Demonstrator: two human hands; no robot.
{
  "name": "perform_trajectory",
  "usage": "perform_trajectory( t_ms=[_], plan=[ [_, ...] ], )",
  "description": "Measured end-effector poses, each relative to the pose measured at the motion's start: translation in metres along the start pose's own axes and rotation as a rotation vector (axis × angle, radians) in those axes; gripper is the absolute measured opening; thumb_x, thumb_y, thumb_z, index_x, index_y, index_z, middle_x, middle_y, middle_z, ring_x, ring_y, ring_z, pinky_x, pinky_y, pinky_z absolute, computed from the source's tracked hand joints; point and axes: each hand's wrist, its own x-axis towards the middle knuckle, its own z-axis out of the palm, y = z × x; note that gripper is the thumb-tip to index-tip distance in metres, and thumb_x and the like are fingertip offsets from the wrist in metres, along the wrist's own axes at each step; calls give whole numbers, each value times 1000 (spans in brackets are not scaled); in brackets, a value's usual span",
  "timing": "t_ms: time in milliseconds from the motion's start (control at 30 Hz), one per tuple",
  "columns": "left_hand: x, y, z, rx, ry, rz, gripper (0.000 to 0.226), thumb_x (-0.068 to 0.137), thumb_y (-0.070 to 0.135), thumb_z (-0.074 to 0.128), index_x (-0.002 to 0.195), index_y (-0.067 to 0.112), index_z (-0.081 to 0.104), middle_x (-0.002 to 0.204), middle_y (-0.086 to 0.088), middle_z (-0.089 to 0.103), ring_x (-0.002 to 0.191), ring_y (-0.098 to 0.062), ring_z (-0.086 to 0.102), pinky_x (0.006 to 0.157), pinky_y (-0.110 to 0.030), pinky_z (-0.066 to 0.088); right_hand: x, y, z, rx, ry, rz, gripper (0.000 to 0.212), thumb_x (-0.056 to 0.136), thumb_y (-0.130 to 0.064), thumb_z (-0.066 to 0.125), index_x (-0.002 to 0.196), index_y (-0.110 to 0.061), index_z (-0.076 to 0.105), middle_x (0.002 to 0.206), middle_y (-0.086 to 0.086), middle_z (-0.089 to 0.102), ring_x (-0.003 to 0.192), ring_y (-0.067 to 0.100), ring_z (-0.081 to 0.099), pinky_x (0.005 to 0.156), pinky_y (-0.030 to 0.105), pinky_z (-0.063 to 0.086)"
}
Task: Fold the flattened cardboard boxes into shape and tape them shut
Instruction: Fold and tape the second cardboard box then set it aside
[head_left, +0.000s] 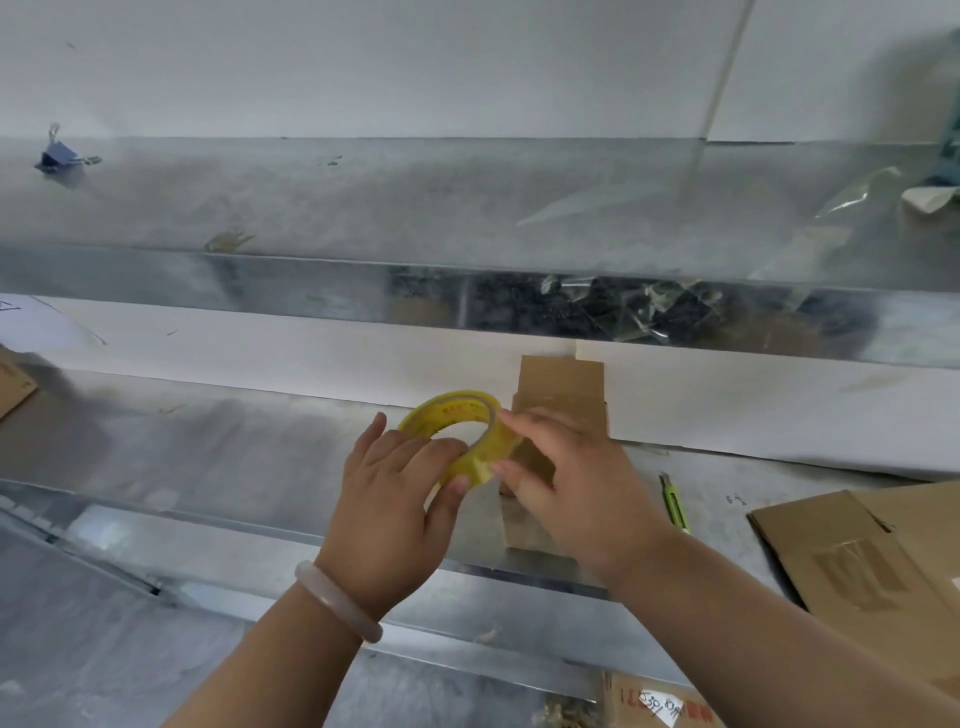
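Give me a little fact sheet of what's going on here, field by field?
held item: yellow roll of clear tape, lifted above the bench
left hand: grips the roll's lower rim, white bangle on the wrist
right hand: fingers on the roll's right side, probably picking at the tape end
box in work: small brown cardboard box behind the roll, flap standing up
cutter: green utility knife lying right of the hands
waiting stock: flattened brown cardboard at right
surface: grey metal bench
far shelf: blue binder clip
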Motion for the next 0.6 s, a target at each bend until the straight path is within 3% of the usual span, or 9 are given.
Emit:
perform_trajectory(
  t_ms=[133,233,333,433,600],
  plan=[
    [-3,18,-2,39,-9,-16,21,91,32,50,104,22,62,97,5,69,93,-20,61,107,-47,35,-10,3,-8,-17,99,18,32,90,-35,68,121,-28,70,113,-10,69,99,10,64,87,21,46],
    [-4,31,-2,94,-15,-27,23,90,33,49,103,21,65,96,5,69,92,-21,62,107,-47,35,-16,7,-12,17,116,37,26,88,-32,72,114,-27,74,98,-9,72,85,8,65,79,17,49],
    [-5,41,-3,125,-9,-30,25,90,34,49,103,21,66,96,5,70,92,-20,63,107,-48,36,-20,10,-20,29,69,37,27,89,-31,70,115,-28,73,97,-9,69,86,5,61,75,4,38],
    [-6,48,-7,175,6,4,25,89,35,51,102,22,67,94,4,70,90,-20,64,105,-47,37,-24,10,-29,-30,7,-6,27,94,-32,62,120,-27,70,102,-8,67,91,9,60,79,14,42],
    [-3,52,-16,237,-22,13,29,87,43,52,100,25,70,88,6,73,82,-18,67,100,-43,40,-28,4,-42,-91,-68,-9,29,99,-33,53,125,-29,66,110,-8,64,100,8,57,84,15,39]
  ],
)
